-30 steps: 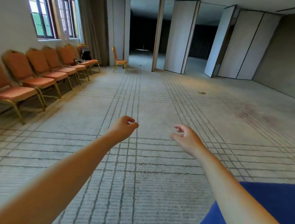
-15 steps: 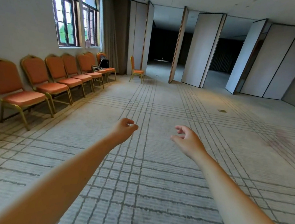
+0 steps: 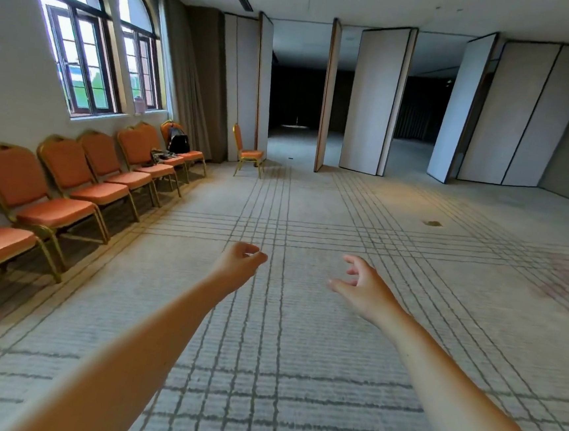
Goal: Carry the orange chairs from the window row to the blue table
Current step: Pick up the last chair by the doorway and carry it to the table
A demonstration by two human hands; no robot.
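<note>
Chairs are standing along the wall under the windows, well apart from your fingers; you are holding your left hand and right hand out, loosely curled, gripping nothing.

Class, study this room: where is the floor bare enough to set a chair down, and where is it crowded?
Free: the wide carpet between the window row of orange chairs and the folding wall panels, under both empty hands (left hand, right hand). Crowded: along the window wall, where chairs stand side by side, with bags on the far seats.
</note>
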